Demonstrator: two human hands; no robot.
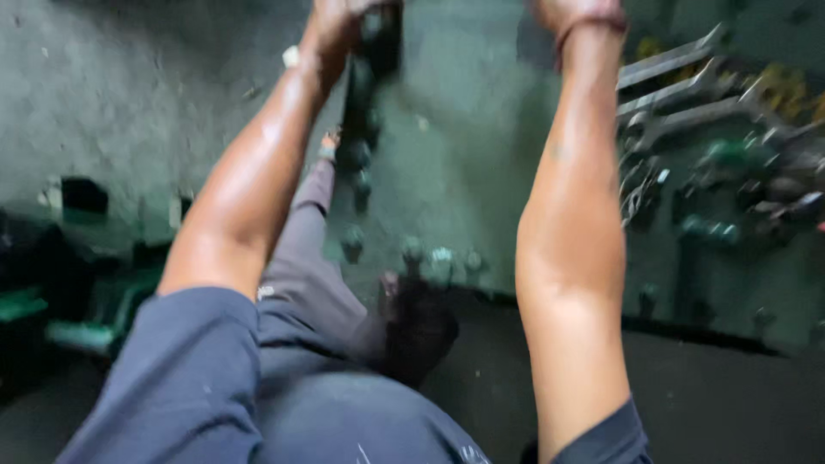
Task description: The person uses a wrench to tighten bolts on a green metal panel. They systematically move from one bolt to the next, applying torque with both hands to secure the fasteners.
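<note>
Both my bare forearms reach away toward the top of the blurred view. My left hand (337, 24) is closed around a dark, long tool or part (378, 43) that runs down over a grey surface (464, 129). My right hand (574, 12) is cut off by the top edge, with only its heel and a band at the wrist showing, so its fingers are hidden. Between my arms another person in a grey sleeve (301, 249) leans in; their dark-haired head (418, 331) is low and their hand (329, 143) reaches beside the dark tool.
Several large silver spanners (679, 86) lie at the upper right above a heap of dark and green metal parts (739, 189). Small dark round pieces (412, 253) sit in a row on the grey surface. Green and black items (77, 318) are at the left.
</note>
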